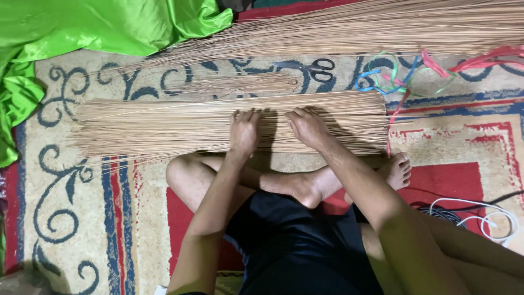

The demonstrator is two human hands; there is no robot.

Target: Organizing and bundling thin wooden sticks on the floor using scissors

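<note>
Both hands, the left hand [244,131] and right hand [307,127], press flat with no closed grip on a loose, untied layer of thin tan broom sticks [164,125] spread on the patterned carpet [71,218]. Beyond lie black-handled scissors [311,69], coloured plastic ribbons [404,76] and a larger unsorted stick pile [371,27], so binding looks undone.

Lying open left of the stick bundle [218,123]: bare carpet [60,207]; blocking beyond: scissors [311,68], ribbons [404,76], green cloth [82,27].

Both hands [275,130] on stick bundle [164,124]
</note>
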